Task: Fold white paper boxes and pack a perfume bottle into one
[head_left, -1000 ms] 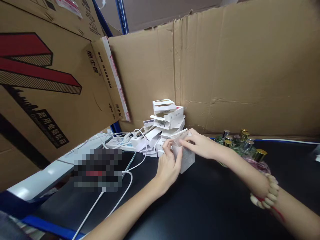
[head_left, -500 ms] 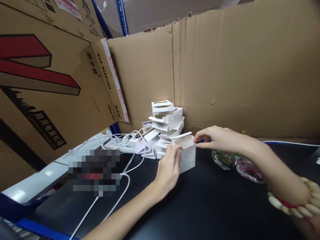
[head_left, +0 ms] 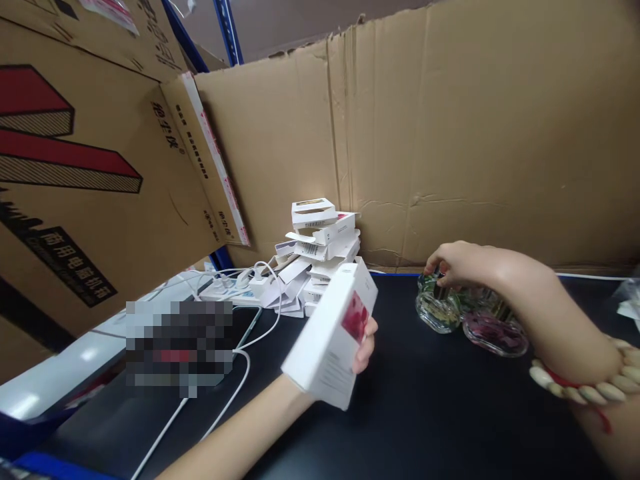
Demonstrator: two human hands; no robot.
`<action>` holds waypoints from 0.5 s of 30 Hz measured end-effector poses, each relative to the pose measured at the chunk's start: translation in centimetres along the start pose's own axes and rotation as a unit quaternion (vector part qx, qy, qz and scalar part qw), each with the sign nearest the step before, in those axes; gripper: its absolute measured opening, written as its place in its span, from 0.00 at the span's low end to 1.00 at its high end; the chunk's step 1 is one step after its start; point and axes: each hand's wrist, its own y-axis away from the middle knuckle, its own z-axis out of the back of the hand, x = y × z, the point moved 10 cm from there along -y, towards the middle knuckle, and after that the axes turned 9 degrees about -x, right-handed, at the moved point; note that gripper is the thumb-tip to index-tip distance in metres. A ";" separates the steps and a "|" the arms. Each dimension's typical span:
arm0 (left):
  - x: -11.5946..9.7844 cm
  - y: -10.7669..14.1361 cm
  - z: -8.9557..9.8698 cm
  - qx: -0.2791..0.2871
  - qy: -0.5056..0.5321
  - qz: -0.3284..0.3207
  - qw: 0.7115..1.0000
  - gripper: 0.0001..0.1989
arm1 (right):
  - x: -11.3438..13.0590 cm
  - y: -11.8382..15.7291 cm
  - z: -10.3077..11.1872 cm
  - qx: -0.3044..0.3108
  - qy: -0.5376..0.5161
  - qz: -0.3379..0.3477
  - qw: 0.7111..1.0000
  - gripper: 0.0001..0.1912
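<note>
My left hand grips a white cardboard box, tilted above the table, with a red flower picture on one face. Its fingertips show at the box's right edge, and the box hides the rest of the hand. Farther right, my right hand reaches down with its fingers closed around the dark top of a clear glass bottle with greenish contents. Beside that bottle lies another glass bottle with pink contents, partly behind my right forearm.
Several white boxes are piled untidily against the cardboard wall. Left of them sit a power strip and white cables. A pixelated dark object lies nearer on the black table. A large printed carton stands at left.
My left hand has lifted and tipped the white box, turning its flower face into view. My right hand has left the box's open top and moved right to the glass bottle.
</note>
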 end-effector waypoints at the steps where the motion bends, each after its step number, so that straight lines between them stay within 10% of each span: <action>1: 0.2 0.4 -0.9 0.047 0.076 0.027 0.996 0.24 | -0.1 0.0 -0.3 0.016 -0.003 -0.002 1.000 0.17; 10: -0.2 1.1 0.9 -0.076 0.210 0.001 0.975 0.05 | -1.1 -0.7 -1.9 0.064 -0.029 -0.016 0.997 0.11; 15: -0.1 0.6 1.4 -0.061 0.203 -0.024 0.977 0.14 | -0.3 -0.3 -1.9 0.084 -0.058 0.002 0.995 0.08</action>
